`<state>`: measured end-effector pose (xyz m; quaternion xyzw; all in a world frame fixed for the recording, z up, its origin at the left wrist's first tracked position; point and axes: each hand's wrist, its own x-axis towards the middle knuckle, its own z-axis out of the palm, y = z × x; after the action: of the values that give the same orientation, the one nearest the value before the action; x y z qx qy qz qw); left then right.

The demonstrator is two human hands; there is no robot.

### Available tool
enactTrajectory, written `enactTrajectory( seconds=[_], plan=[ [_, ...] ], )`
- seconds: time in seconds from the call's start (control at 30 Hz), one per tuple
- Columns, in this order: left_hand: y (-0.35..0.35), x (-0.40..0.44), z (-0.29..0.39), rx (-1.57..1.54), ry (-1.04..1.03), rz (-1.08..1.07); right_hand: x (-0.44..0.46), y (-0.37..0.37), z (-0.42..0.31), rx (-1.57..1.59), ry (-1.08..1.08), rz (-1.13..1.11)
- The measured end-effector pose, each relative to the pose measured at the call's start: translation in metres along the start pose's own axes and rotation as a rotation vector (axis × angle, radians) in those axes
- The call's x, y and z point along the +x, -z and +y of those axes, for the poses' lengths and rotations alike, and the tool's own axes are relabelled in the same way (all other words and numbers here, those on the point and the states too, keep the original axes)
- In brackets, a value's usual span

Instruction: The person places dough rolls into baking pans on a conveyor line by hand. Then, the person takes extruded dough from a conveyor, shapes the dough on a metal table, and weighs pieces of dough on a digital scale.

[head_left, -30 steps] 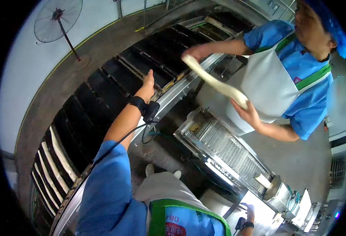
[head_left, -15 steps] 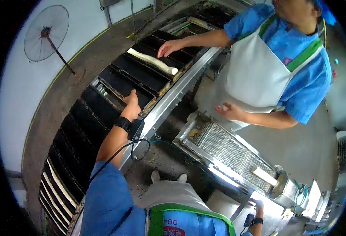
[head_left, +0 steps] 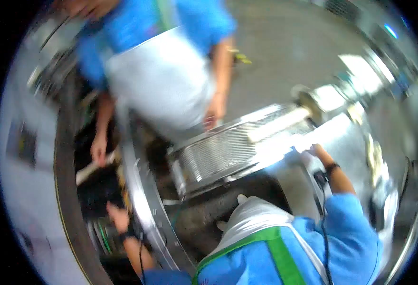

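Observation:
My left hand [head_left: 118,217] is stretched over the black trays [head_left: 99,192] of a conveyor, fingers apart and nothing visible in them. Just beyond it lies a long white roll, apparently dough [head_left: 86,174], with a co-worker's hand [head_left: 99,149] at its near end. On my other side, my right hand [head_left: 316,151] is at the bright edge of a metal table [head_left: 346,142]. Glare and motion blur hide its fingers and anything in them. A second white roll [head_left: 278,126] lies on the metal mesh belt [head_left: 213,154], left of my right hand.
A co-worker in a white apron [head_left: 164,76] stands across from me, one hand [head_left: 214,111] hanging near the mesh belt. The conveyor's metal rail [head_left: 142,204] runs between my left arm and my body. More pale pieces [head_left: 374,156] lie at the right.
My view has swung right and is blurred. The co-worker's one hand has come down to the roll on the tray; the other has lowered beside the mesh belt. My left hand stays over the trays.

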<state>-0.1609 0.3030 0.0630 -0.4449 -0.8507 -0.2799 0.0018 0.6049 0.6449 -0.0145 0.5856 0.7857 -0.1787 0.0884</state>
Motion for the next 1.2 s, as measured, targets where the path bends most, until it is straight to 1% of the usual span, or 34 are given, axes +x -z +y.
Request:
enactTrajectory(
  seconds=[0.03, 0.1, 0.13, 0.17, 0.2, 0.27, 0.3, 0.33, 0.37, 0.4, 0.43, 0.47, 0.5, 0.53, 0.57, 0.6, 0.63, 0.67, 0.7, 0.73, 0.77, 0.8, 0.83, 0.87, 0.9, 0.93, 0.97, 1.0, 1.03, 1.07, 1.1, 1.13, 1.2],
  plan=[
    [0.007, -0.004, 0.005, 0.121, -0.181, 0.054, 0.013, 0.004, 0.007, -0.017, 0.039, 0.014],
    [0.002, 0.040, 0.018, -0.281, 0.130, -0.203, 0.022, 0.002, 0.019, -0.063, 0.127, 0.071],
    [-0.023, 0.043, -0.045, 0.185, 0.408, -0.012, 0.036, -0.001, 0.024, -0.163, 0.309, 0.129],
    [-0.033, 0.058, -0.061, 0.185, 0.396, -0.022, 0.022, 0.030, -0.017, 0.081, -0.139, 0.105],
    [-0.042, 0.073, -0.073, -0.048, 0.488, 0.018, 0.016, 0.041, -0.030, 0.086, -0.155, 0.104],
    [-0.048, 0.072, -0.093, -0.519, 0.703, 0.139, 0.027, 0.058, -0.045, 0.170, -0.175, 0.293],
    [-0.040, 0.064, -0.076, -0.684, 0.789, 0.182, 0.034, 0.068, -0.054, 0.117, -0.210, 0.269],
    [-0.029, 0.059, -0.033, -0.773, 0.868, 0.193, 0.028, 0.076, -0.065, 0.090, -0.145, 0.331],
    [-0.016, 0.042, -0.006, -0.827, 0.943, 0.235, 0.049, 0.077, -0.072, -0.022, -0.106, 0.342],
    [-0.006, 0.031, 0.016, -0.869, 0.996, 0.258, 0.063, 0.075, -0.074, -0.134, -0.068, 0.362],
    [0.000, 0.025, 0.032, -0.889, 1.035, 0.273, 0.068, 0.073, -0.078, -0.259, -0.045, 0.305],
    [0.005, 0.014, 0.047, -0.910, 1.083, 0.300, 0.073, 0.075, -0.084, -0.268, 0.048, 0.273],
    [0.010, 0.006, 0.057, -0.919, 1.122, 0.329, 0.085, 0.066, -0.090, -0.338, 0.069, 0.186],
    [0.023, -0.005, 0.072, -0.938, 1.171, 0.348, 0.100, 0.045, -0.084, -0.454, 0.199, 0.223],
    [0.018, -0.007, 0.051, -0.972, 1.165, 0.440, 0.094, 0.039, -0.088, -0.424, 0.263, 0.270],
    [0.021, -0.018, 0.033, -1.004, 1.159, 0.533, 0.077, 0.057, -0.114, -0.417, 0.272, 0.112],
    [0.029, -0.034, 0.016, -1.111, 1.093, 0.463, 0.080, 0.054, -0.118, -0.488, 0.402, 0.211],
    [0.028, -0.046, -0.001, -1.024, 0.977, 0.394, 0.072, 0.043, -0.115, -0.504, 0.429, 0.201],
    [0.027, -0.058, -0.018, -0.937, 0.861, 0.342, 0.061, 0.053, -0.118, -0.447, 0.497, 0.121],
    [0.028, -0.066, -0.020, -0.993, 0.844, 0.311, 0.063, 0.062, -0.123, -0.375, 0.534, 0.061],
    [0.029, -0.073, -0.021, -1.050, 0.828, 0.280, 0.039, 0.084, -0.145, -0.354, 0.535, 0.010],
    [0.040, -0.065, 0.003, -1.253, 0.899, 0.289, 0.017, 0.104, -0.172, -0.333, 0.535, -0.041],
    [0.052, -0.057, 0.027, -1.449, 0.982, 0.311, 0.009, 0.109, -0.189, -0.350, 0.547, -0.044],
    [0.044, -0.078, 0.023, -1.473, 0.869, 0.352, 0.000, 0.111, -0.199, -0.231, 0.586, -0.100],
    [0.035, -0.083, 0.005, -1.187, 0.655, 0.227, -0.009, 0.109, -0.213, -0.111, 0.615, -0.161],
    [0.027, -0.089, -0.013, -0.832, 0.442, 0.163, -0.021, 0.108, -0.232, -0.157, 0.641, -0.208],
    [0.019, -0.095, -0.030, -0.533, 0.254, 0.180, -0.034, 0.106, -0.255, 0.188, 0.651, -0.263],
    [0.029, -0.101, -0.018, -0.791, 0.461, 0.177, -0.049, 0.108, -0.279, 0.533, 0.626, -0.321],
    [0.039, -0.107, -0.006, -1.046, 0.679, 0.230, -0.069, 0.117, -0.309, 0.490, 0.637, -0.382],
    [0.056, -0.093, 0.015, -1.408, 0.977, 0.320, -0.089, 0.128, -0.346, 0.580, 0.563, -0.442],
    [0.065, -0.098, 0.016, -1.405, 1.000, 0.201, -0.103, 0.134, -0.380, 0.669, 0.484, -0.501],
    [0.069, -0.104, 0.014, -1.401, 1.019, 0.081, -0.109, 0.135, -0.410, 0.650, 0.493, -0.509],
    [0.068, -0.111, 0.006, -1.351, 1.017, 0.002, -0.122, 0.130, -0.466, 0.856, 0.671, -0.486]
  ],
)
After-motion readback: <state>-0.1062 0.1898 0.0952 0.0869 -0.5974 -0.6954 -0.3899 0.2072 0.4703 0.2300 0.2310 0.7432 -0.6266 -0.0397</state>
